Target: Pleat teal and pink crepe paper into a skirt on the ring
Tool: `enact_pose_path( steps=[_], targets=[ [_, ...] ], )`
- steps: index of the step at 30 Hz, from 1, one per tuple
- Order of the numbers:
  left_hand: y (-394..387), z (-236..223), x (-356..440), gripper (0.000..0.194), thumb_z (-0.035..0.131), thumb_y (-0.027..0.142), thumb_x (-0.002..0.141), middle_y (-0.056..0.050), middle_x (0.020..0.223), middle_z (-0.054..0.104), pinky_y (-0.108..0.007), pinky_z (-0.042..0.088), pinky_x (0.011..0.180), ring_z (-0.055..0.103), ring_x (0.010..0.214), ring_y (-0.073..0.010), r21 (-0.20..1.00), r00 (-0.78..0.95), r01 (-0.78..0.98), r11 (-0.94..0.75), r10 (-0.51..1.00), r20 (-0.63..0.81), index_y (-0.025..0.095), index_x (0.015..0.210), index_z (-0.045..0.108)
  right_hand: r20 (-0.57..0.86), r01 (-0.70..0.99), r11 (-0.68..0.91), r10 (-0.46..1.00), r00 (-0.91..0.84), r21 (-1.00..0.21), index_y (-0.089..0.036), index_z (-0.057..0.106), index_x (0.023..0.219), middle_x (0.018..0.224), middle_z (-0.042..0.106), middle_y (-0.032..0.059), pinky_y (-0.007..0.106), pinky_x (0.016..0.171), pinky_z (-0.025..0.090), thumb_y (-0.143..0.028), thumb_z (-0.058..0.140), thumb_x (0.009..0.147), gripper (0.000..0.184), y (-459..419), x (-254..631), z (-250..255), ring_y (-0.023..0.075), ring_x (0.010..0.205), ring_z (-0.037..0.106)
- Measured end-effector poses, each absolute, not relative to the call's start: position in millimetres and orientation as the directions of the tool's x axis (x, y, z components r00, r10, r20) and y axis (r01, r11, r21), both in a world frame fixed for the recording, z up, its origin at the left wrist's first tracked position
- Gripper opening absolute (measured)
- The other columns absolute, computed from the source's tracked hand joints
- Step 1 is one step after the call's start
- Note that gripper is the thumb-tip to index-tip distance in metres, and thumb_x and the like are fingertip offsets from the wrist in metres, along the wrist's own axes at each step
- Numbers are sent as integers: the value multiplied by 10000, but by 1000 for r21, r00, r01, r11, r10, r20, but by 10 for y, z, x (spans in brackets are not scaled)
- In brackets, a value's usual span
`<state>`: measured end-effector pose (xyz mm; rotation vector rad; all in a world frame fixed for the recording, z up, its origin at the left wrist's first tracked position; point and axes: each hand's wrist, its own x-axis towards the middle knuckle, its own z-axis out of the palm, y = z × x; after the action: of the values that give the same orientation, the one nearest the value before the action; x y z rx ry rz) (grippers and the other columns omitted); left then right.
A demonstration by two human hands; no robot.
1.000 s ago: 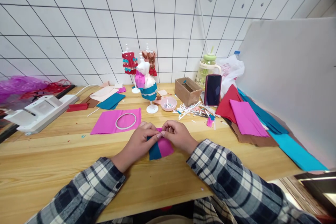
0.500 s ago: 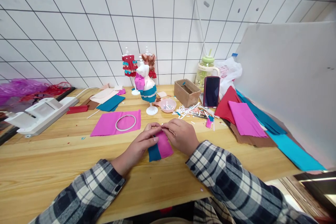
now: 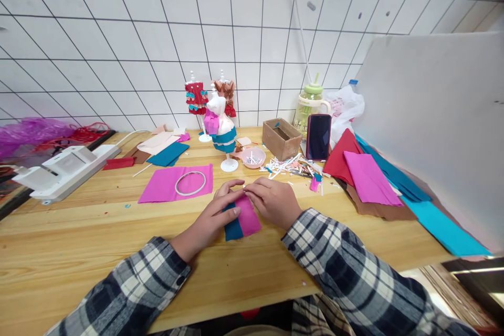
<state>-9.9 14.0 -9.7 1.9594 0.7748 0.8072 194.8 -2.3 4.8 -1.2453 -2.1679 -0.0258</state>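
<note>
Working at the table [image 3: 59, 252], we have both hands on a small blue-and-pink piece [image 3: 249, 220] that lies right before us, blue toward our left, pink toward our right. Our left hand [image 3: 210, 220] lies across the blue part, the thumb resting on top, apart from the forefinger; whether its fingers grip the edge, we cannot tell. Our right hand [image 3: 278, 203] bends over the far edge, thumb and fingertips drawn together (what sits between them is too small for us to make out). Beyond the left hand we see a pink sheet [image 3: 157, 186] with a ring [image 3: 189, 195] lying on it. Farther back stand three dress forms [image 3: 224, 125], the front one in white and blue, with a bowl [image 3: 254, 165] just beside its foot. To the right of the bowl we find white scraps [image 3: 285, 165], a box [image 3: 291, 146], an upright phone [image 3: 318, 137] and a bottle [image 3: 309, 102]. A power strip [image 3: 84, 170] sits at our far left, and overlapping coloured sheets [image 3: 370, 178] lie at our right.
</note>
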Motion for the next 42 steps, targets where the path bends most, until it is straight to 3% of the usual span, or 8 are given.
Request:
enact_pose_path(
  steps=[4, 8, 12, 15, 20, 26, 33, 42],
  targets=[
    [136, -90, -103, 453, 526, 473, 894, -61, 1500, 360, -486, 273, 1147, 312, 1382, -294, 850, 592, 238, -469, 764, 256, 306, 1313, 571, 531, 785, 560, 764, -366, -265, -233, 689, 1021, 936, 692, 58, 276, 704, 412, -324, 476, 964, 239, -5, 1955, 41, 165, 842, 608],
    [101, -20, -69, 408, 512, 448, 906, -73, 1475, 385, -496, 281, 1121, 346, 1331, -291, 721, 581, 428, -545, 777, 242, 289, 1272, 600, 531, 770, 555, 776, -342, -315, -221, 705, 942, 888, 689, 53, 272, 709, 423, -267, 530, 917, 182, -3, 1929, 52, 164, 821, 608],
    [92, 20, -23, 326, 492, 385, 922, -78, 1378, 483, -488, 314, 1057, 403, 1247, -276, 562, 556, 557, -611, 777, 294, 279, 1183, 657, 491, 695, 474, 849, -196, -541, -212, 707, 813, 767, 676, 20, 258, 650, 430, -211, 605, 834, 104, 6, 1874, 49, 146, 728, 605],
    [120, 26, -9, 270, 492, 370, 924, -69, 1234, 582, -467, 342, 986, 465, 1148, -263, 471, 500, 639, -608, 794, 346, 277, 1017, 727, 379, 542, 374, 919, -107, -753, -203, 716, 771, 731, 695, 11, 252, 632, 462, -204, 639, 793, 81, 17, 1813, -1, 142, 683, 622],
    [168, 56, -31, 275, 537, 399, 892, -56, 1045, 646, -428, 369, 888, 530, 1010, -243, 484, 454, 652, -584, 811, 368, 259, 809, 758, 236, 311, 257, 966, -105, -915, -193, 749, 822, 823, 750, 36, 279, 694, 527, -209, 639, 804, 113, 22, 1753, -76, 170, 759, 681],
    [195, 64, -49, 251, 543, 320, 833, -50, 919, 683, -383, 438, 828, 588, 902, -216, 555, 420, 620, -555, 832, 363, 217, 707, 733, 266, 336, 327, 939, -217, -883, -203, 760, 910, 861, 750, 30, 259, 723, 518, -193, 623, 845, 153, 3, 1786, -27, 153, 794, 676],
    [256, 35, -42, 239, 506, 250, 779, -37, 832, 746, -304, 538, 776, 673, 807, -186, 710, 401, 510, -485, 865, 303, 201, 761, 739, 405, 562, 526, 851, -335, -639, -236, 721, 1094, 936, 735, 38, 252, 778, 471, -232, 535, 931, 247, -59, 1783, -35, 149, 855, 651],
    [256, -3, -31, 250, 515, 247, 855, -34, 838, 749, -292, 517, 772, 667, 808, -172, 589, 516, 524, -615, 780, 355, 223, 804, 759, 387, 666, 468, 878, -280, -581, -231, 745, 971, 856, 732, 13, 249, 695, 434, -265, 614, 869, 170, -27, 1799, -29, 142, 780, 636]
  ],
)
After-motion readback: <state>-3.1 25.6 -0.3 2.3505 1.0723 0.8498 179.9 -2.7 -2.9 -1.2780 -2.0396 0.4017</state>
